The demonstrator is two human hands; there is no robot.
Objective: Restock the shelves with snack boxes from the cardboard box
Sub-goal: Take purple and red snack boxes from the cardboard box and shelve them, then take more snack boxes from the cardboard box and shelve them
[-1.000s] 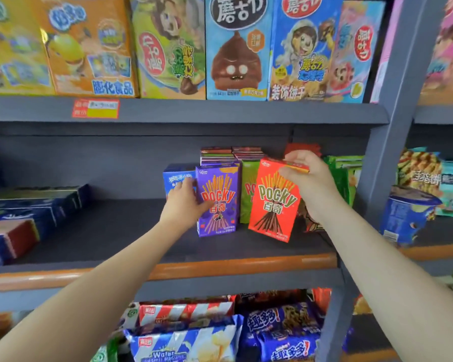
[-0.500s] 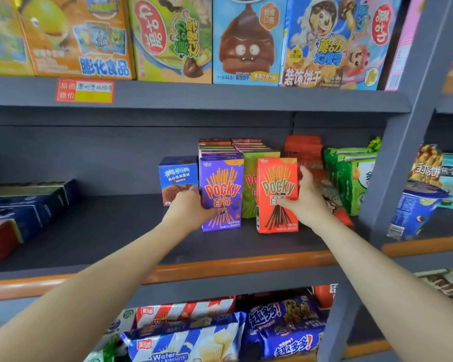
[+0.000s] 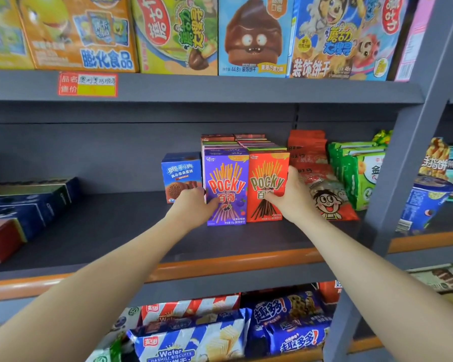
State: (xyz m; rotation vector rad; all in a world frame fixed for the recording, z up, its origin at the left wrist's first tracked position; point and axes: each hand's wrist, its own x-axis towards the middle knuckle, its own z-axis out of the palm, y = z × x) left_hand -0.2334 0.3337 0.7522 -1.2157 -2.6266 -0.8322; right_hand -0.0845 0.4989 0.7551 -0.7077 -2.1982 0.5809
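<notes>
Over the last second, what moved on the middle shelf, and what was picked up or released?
The right hand brought the tilted red Pocky box down, stood it upright and slid it left against the purple Pocky box, covering the green box behind. Nothing was released. The left hand kept holding the purple box; the blue Oreo box stayed put.

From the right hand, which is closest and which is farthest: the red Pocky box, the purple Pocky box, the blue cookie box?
1. Red Pocky box: held by the right hand.
2. Purple Pocky box: next along, to its left.
3. Blue cookie box: farthest left, beyond the left hand.
</notes>
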